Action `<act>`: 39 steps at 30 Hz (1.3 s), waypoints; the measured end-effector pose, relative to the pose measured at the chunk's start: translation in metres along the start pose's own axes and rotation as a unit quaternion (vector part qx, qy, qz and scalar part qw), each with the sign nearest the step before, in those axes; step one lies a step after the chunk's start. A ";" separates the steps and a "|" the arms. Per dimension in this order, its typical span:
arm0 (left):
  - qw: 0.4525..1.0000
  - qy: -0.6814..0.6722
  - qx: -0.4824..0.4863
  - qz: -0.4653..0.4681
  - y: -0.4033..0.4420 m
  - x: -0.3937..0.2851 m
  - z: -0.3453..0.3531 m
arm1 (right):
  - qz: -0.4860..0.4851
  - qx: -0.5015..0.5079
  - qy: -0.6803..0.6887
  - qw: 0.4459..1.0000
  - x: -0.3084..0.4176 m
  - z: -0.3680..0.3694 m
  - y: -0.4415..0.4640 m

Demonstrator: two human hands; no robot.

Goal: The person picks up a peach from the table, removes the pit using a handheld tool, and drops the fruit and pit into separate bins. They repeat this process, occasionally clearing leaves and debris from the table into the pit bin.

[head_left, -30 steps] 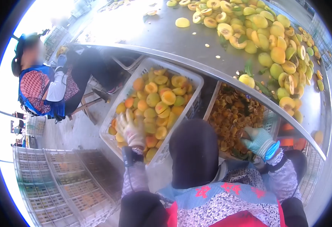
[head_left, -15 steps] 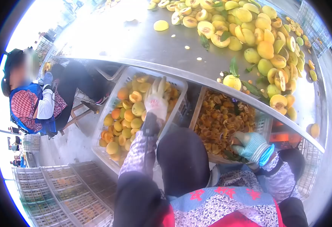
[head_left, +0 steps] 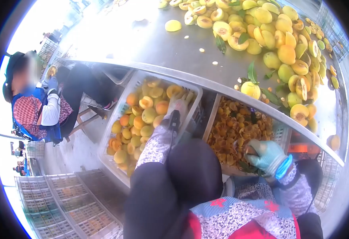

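My left hand, in a white glove, reaches into the right side of a white plastic basket of yellow-orange fruit halves. Its fingers are spread over the fruit, with nothing seen in them. My right hand, in a striped teal glove with a blue cuff, is curled above a crate of brown-orange fruit scraps. Something brownish shows at its fingertips, too unclear to name. Green leaves lie just below that hand.
A metal table spans the top, bearing piled fruit halves, leaves and loose pits. Its edge runs above both containers. Another person sits at the left beside a wooden stool. Stacked crates stand lower left; an orange object is at right.
My left hand has moved across the basket from its near left side to its right side. My right hand has stayed over the scraps. The whole view has shifted somewhat.
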State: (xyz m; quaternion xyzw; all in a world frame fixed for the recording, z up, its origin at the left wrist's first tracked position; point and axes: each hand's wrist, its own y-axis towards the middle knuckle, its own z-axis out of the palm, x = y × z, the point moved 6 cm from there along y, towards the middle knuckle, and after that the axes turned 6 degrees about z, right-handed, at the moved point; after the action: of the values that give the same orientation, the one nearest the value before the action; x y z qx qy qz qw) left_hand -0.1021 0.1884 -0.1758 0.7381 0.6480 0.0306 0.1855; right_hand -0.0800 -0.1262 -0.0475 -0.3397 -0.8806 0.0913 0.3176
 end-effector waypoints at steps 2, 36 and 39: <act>1.000 0.014 0.001 0.003 -0.001 -0.005 -0.011 | -0.008 0.005 -0.005 1.000 0.011 -0.002 -0.002; 0.917 -0.215 -0.317 -0.116 0.193 -0.026 -0.169 | -0.071 -0.132 0.162 0.975 -0.010 -0.051 -0.047; 0.985 0.043 -0.167 0.020 0.280 -0.011 -0.133 | -0.045 -0.138 0.134 0.980 -0.027 -0.053 -0.055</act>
State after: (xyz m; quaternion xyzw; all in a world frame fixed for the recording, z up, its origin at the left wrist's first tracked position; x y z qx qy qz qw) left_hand 0.1231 0.1831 0.0383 0.7075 0.6265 0.1736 0.2772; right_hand -0.0620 -0.1884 0.0014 -0.3493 -0.8487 -0.0923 0.3863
